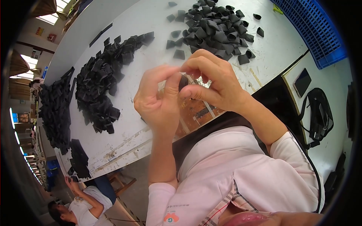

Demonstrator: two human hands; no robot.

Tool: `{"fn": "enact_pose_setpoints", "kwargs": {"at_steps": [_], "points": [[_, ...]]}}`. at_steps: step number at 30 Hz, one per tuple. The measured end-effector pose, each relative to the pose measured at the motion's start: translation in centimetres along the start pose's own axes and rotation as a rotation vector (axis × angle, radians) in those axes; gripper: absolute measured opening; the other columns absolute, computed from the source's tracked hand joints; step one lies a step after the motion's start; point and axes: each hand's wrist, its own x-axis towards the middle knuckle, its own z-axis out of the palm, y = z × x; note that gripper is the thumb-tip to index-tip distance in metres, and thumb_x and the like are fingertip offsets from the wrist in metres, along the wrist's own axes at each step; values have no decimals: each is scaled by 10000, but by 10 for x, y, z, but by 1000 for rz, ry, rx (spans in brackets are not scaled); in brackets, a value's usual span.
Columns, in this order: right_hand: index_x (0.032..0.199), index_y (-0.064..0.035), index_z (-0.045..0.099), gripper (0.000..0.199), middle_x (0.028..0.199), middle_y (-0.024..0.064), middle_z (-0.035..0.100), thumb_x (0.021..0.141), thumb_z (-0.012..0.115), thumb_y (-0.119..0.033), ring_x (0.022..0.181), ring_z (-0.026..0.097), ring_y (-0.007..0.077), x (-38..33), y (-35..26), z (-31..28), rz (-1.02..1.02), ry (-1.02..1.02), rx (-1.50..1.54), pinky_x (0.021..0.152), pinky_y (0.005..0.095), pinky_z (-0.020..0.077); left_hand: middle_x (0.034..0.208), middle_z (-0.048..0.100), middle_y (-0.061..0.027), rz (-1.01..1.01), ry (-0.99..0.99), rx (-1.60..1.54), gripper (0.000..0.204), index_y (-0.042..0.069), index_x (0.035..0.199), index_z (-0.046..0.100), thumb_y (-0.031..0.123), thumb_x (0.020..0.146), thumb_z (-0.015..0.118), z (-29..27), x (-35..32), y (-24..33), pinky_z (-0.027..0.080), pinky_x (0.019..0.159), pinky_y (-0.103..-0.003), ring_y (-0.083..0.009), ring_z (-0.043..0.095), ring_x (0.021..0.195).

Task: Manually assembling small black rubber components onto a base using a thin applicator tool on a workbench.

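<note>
Both my hands are raised over the table's near edge, fingertips together around one small black folded piece point(183, 81). My left hand point(158, 98) pinches it from the left with thumb and forefinger. From the other side, the curled fingers and thumb of my right hand point(217, 79) close on it. Fingers cover most of the piece, so its shape is only partly seen. Beyond my hands lies a heap of black cone-like folded pieces point(218, 32). To the left spreads a pile of flat black pieces point(100, 81).
Another stack of black strips point(56, 109) lines the left edge of the white table point(137, 81). A brown board point(196, 116) lies under my hands. At the right are a blue plastic basket point(318, 32), a phone point(302, 82) and a black mesh bag point(319, 113). A person point(90, 203) sits lower left.
</note>
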Motion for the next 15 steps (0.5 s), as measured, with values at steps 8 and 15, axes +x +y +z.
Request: {"fn": "enact_pose_setpoints", "kwargs": {"at_steps": [8, 15], "points": [[810, -32, 561, 200, 681, 55, 501, 677, 684, -118, 551, 495, 185, 7, -14, 9, -134, -27, -312, 466, 274, 396, 799, 550, -45, -207, 459, -568, 108, -6, 849, 497, 95, 884, 487, 12, -3, -3, 417, 695, -211, -88, 510, 739], [769, -34, 563, 110, 614, 45, 473, 698, 645, -48, 535, 478, 188, -6, 8, 9, -183, -20, -254, 436, 287, 366, 812, 552, -54, -221, 341, -445, 124, -9, 848, 498, 108, 886, 482, 15, -16, -6, 407, 699, -208, -92, 510, 748]]}}
